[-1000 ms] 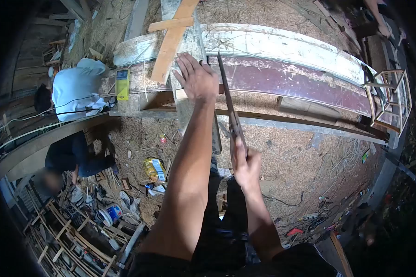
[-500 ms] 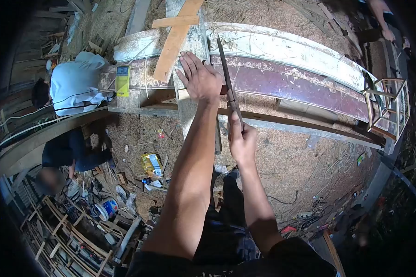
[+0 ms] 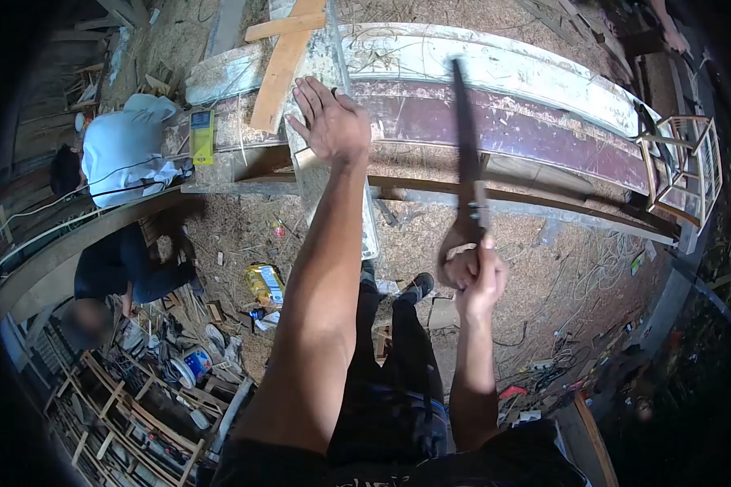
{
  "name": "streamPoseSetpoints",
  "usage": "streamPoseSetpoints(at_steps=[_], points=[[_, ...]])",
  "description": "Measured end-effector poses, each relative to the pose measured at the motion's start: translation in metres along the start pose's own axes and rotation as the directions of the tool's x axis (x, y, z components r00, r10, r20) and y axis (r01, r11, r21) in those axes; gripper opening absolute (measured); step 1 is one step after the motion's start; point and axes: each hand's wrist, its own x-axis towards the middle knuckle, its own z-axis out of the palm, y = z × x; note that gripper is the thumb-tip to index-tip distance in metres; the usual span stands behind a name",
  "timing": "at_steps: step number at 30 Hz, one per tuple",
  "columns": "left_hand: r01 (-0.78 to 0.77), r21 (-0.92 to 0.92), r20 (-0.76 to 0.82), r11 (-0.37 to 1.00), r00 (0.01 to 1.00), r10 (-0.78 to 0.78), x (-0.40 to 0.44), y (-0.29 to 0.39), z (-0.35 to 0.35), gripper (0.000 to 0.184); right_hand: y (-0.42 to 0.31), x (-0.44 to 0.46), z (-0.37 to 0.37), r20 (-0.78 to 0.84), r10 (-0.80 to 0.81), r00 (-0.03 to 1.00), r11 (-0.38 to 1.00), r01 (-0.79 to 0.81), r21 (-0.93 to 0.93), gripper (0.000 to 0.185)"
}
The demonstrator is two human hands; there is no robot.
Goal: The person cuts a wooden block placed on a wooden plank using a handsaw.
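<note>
My left hand (image 3: 330, 123) lies flat with its fingers spread on a worn grey-white plank (image 3: 331, 185), which crosses the long bench. Gripped by its handle in my right hand (image 3: 477, 276), a handsaw (image 3: 468, 146) points away from me, right of the plank and apart from it; its blade is blurred. Beyond my left fingertips a light brown wooden strip (image 3: 278, 79) slants over the plank, with a short strip (image 3: 285, 27) across it.
The long bench has a maroon board (image 3: 495, 128) and a white board (image 3: 495, 71). A yellow object (image 3: 201, 138) lies at its left. A small wooden frame (image 3: 681, 170) stands right. One person (image 3: 122, 268) crouches at left; another person's hand (image 3: 674, 40) shows top right.
The saw has come away from beside the plank and swung to the right with my right hand. My left hand stays on the plank; the view has shifted slightly.
</note>
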Motion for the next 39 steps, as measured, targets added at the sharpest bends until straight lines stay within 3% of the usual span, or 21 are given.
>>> streamPoseSetpoints(at_steps=[1,2,5,7,11,13,18,19,20,22,24,27,28,31,33,34,37,39], points=[[0.004,0.005,0.010,1.000,1.000,-0.005,-0.001,0.000,-0.001,0.062,-0.003,-0.002,-0.006,-0.009,-0.157,0.988,0.980,0.154,-0.127,0.056],[0.008,0.009,0.018,1.000,1.000,-0.008,-0.001,0.001,-0.001,0.062,-0.008,-0.001,-0.011,-0.030,-0.127,0.991,0.992,0.127,-0.014,0.053],[0.016,0.012,0.021,1.000,1.000,-0.016,0.000,0.002,-0.002,0.061,-0.016,0.000,0.007,-0.109,-0.099,0.989,0.930,0.053,-0.363,0.047],[0.019,0.011,0.005,1.000,1.000,-0.019,0.000,0.002,-0.003,0.059,0.000,0.014,0.014,-0.074,-0.048,0.996,0.892,0.009,-0.452,0.037],[0.012,0.000,-0.023,1.000,1.000,-0.012,-0.001,0.003,-0.003,0.058,0.009,0.055,0.063,0.069,-0.219,0.973,0.761,0.215,-0.612,0.032],[0.008,-0.001,-0.029,1.000,1.000,-0.008,0.000,0.002,-0.003,0.057,0.029,0.086,0.074,0.178,-0.395,0.901,0.653,0.411,-0.636,0.029],[0.009,-0.035,-0.037,0.999,0.999,-0.010,-0.001,0.000,-0.004,0.056,0.047,0.134,0.115,0.330,-0.472,0.818,0.500,0.556,-0.664,0.024],[0.007,-0.054,-0.039,0.999,0.999,-0.009,-0.001,0.001,-0.004,0.056,0.055,0.145,0.116,0.371,-0.499,0.783,0.469,0.604,-0.644,0.023],[-0.004,-0.048,-0.041,0.999,0.999,0.002,0.000,0.000,-0.004,0.055,0.070,0.158,0.113,0.432,-0.590,0.682,0.371,0.704,-0.605,0.021],[0.015,-0.086,-0.024,0.996,1.000,-0.017,-0.001,0.000,-0.006,0.055,0.071,0.157,0.115,0.331,-0.360,0.872,0.670,0.489,-0.559,0.020],[-0.010,-0.135,-0.071,0.991,0.997,0.001,-0.002,0.000,-0.008,0.052,0.056,0.150,0.117,0.268,-0.106,0.957,0.815,0.238,-0.528,0.019],[-0.109,-0.350,0.065,0.931,0.988,0.140,-0.006,-0.010,-0.026,0.047,0.075,0.159,0.113,0.302,-0.252,0.919,0.905,0.335,-0.263,0.015],[-0.204,-0.442,0.031,0.873,0.970,0.242,-0.009,-0.022,-0.026,0.041,0.078,0.160,0.112,0.274,-0.256,0.927,0.895,0.335,-0.295,0.010],[-0.507,-0.642,-0.029,0.574,0.765,0.644,-0.009,-0.052,-0.041,0.037,0.061,0.133,0.110,0.238,-0.196,0.951,0.887,0.276,-0.372,0.009],[-0.602,-0.604,0.147,0.522,0.559,0.816,-0.010,-0.064,-0.065,0.033,0.055,0.116,0.112,0.198,-0.199,0.960,0.883,0.264,-0.388,0.009],[-0.653,-0.598,0.060,0.464,0.541,0.839,-0.012,-0.066,-0.074,0.030,0.048,0.106,0.113,0.177,-0.202,0.963,0.881,0.258,-0.397,0.009],[-0.244,-0.745,0.381,0.621,0.610,0.695,-0.023,-0.066,-0.112,0.027,0.015,0.063,0.118,0.132,-0.128,0.983,0.936,0.164,-0.312,0.010],[-0.211,-0.787,0.315,0.580,0.671,0.671,-0.026,-0.062,-0.148,0.025,-0.011,0.040,0.120,0.115,-0.172,0.978,0.885,0.205,-0.418,0.018]])
